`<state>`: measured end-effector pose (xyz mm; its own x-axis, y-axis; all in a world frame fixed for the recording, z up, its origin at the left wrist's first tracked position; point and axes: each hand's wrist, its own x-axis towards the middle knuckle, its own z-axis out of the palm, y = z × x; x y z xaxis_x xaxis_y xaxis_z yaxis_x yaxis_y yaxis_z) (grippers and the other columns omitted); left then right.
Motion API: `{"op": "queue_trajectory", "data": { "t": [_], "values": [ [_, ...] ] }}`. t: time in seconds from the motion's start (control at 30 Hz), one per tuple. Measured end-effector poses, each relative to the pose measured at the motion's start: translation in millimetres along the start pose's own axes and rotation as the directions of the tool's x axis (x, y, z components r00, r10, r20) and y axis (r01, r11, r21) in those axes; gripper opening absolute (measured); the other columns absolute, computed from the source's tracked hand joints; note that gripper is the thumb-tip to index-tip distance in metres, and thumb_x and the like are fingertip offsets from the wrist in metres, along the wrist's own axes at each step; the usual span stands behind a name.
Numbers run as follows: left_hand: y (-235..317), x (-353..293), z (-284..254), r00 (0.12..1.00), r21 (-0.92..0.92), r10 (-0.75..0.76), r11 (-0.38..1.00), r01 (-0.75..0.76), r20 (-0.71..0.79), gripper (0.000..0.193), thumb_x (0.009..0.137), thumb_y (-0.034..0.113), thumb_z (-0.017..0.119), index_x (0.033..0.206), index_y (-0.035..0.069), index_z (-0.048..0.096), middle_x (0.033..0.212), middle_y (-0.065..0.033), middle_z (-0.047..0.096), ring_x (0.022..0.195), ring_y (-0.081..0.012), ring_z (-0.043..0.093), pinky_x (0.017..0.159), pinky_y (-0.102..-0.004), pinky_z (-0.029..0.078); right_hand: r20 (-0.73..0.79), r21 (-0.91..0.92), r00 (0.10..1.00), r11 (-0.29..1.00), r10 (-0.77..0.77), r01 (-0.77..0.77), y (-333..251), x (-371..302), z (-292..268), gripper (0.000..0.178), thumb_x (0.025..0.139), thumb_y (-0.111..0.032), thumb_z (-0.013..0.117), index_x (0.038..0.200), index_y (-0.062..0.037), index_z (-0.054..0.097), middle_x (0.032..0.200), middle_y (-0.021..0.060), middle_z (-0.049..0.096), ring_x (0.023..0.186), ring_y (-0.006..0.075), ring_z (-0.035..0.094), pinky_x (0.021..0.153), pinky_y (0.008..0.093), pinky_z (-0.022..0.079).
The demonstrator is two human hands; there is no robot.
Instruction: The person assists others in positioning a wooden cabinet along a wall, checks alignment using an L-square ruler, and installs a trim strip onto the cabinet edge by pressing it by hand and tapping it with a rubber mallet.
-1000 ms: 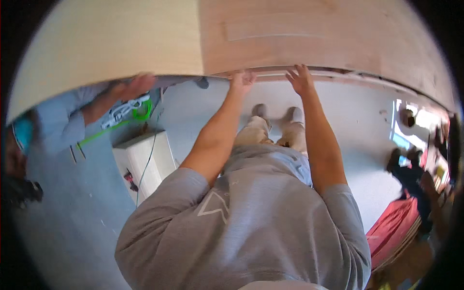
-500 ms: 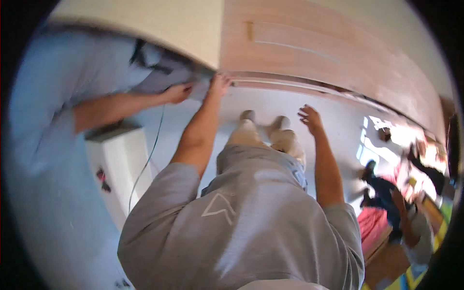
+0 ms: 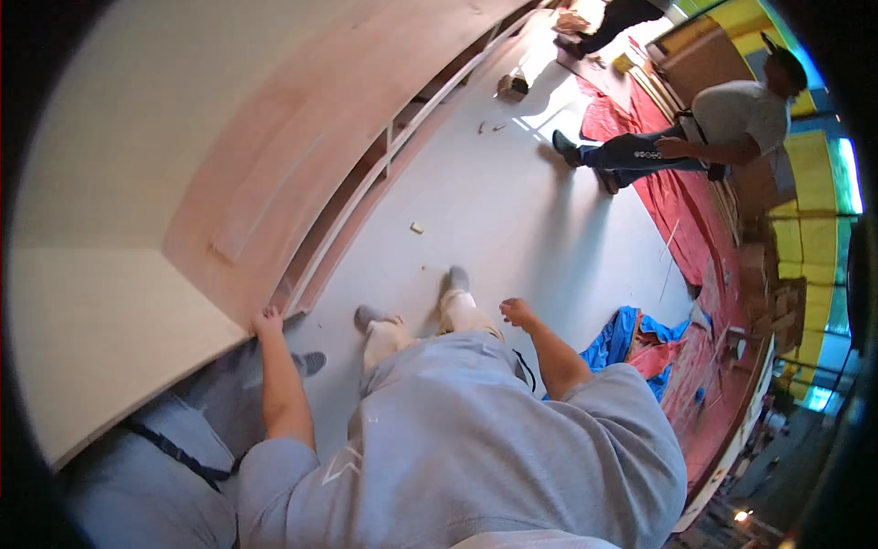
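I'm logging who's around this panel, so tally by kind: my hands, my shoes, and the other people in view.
Your hands: 2 (left hand at the cream panel's edge, right hand off it)
Your shoes: 2
Other people: 3 (walker, person at lower left, partly seen person at top)
Total: 7

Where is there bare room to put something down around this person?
The widest bare floor lies between the pinkish panel and the red sheet, though a small block lies there. A smaller patch separates the right hand from the blue sheet. It is crowded near the left hand, with another person close by.
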<state>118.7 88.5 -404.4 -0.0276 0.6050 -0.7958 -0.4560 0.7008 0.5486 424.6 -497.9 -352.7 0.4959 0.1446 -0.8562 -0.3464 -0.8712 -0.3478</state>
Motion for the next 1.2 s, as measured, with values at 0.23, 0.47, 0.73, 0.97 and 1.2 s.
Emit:
{"op": "queue_trajectory", "data": {
  "t": [0.23, 0.47, 0.73, 0.97, 1.2],
  "values": [
    [-84, -130, 72, 0.859, 0.487, -0.289, 0.872, 0.054, 0.422, 0.032, 0.085, 0.021, 0.05, 0.115, 0.009, 0.046, 0.103, -0.0069, 0.057, 0.097, -0.0233, 0.055, 0.088, -0.0382, 0.041, -0.069, -0.322, 0.932, 0.892, -0.355, 0.316, 38, 16, -17, 0.038, 0.077, -0.031, 0.058, 0.101, -0.0016, 0.061, 0.094, 0.0172, 0.063, 0.085, 0.0264, 0.062, 0.073, 0.0343, 0.049],
    [-210, -221, 22, 0.879, 0.945, -0.382, -0.042, -0.325, 0.286, 0.009, 0.079, 0.015, 0.053, 0.084, 0.012, 0.06, 0.081, -0.0073, 0.059, 0.072, -0.0201, 0.058, 0.058, -0.0341, 0.048, -0.028, -0.392, 0.83, 0.77, -0.557, 0.504, 18, 39, -93, 0.039, 0.08, -0.033, 0.051, 0.1, -0.0013, 0.061, 0.103, 0.0189, 0.059, 0.098, 0.0355, 0.055, 0.086, 0.0398, 0.043],
    [-269, -250, 8, 0.811, 0.732, -0.562, -0.483, -0.48, 0.161, 0.013, 0.073, 0.021, 0.059, 0.08, 0.01, 0.06, 0.074, -0.0045, 0.056, 0.067, -0.0185, 0.053, 0.055, -0.0356, 0.044, -0.229, -0.274, 0.806, 0.83, -0.546, 0.485, 133, 34, -158, 0.037, 0.079, -0.032, 0.052, 0.097, -0.0005, 0.062, 0.094, 0.0205, 0.061, 0.09, 0.035, 0.058, 0.083, 0.0398, 0.045],
    [-331, -289, 120, 0.785, 0.74, -0.572, -0.418, -0.528, 0.237, 0.03, 0.075, 0.021, 0.06, 0.102, 0.008, 0.061, 0.082, -0.0053, 0.06, 0.07, -0.0163, 0.058, 0.056, -0.0313, 0.047, -0.235, -0.177, 0.971, 0.984, -0.038, -0.004, 330, 9, -149, 0.033, 0.08, -0.032, 0.05, 0.074, -0.0027, 0.063, 0.06, 0.0132, 0.06, 0.056, 0.0251, 0.059, 0.056, 0.0393, 0.049],
    [-435, -311, 244, 0.64, 0.575, -0.691, -0.387, -0.721, 0.336, 0.036, 0.073, 0.017, 0.062, 0.106, 0.003, 0.059, 0.083, -0.0105, 0.063, 0.065, -0.0169, 0.059, 0.048, -0.029, 0.045, -0.062, 0.533, 0.943, 0.81, 0.326, -0.245, 365, -22, -119, 0.024, 0.081, -0.023, 0.052, 0.084, -0.0021, 0.062, 0.073, 0.0095, 0.061, 0.062, 0.0202, 0.062, 0.051, 0.0348, 0.049]
  ]
}}
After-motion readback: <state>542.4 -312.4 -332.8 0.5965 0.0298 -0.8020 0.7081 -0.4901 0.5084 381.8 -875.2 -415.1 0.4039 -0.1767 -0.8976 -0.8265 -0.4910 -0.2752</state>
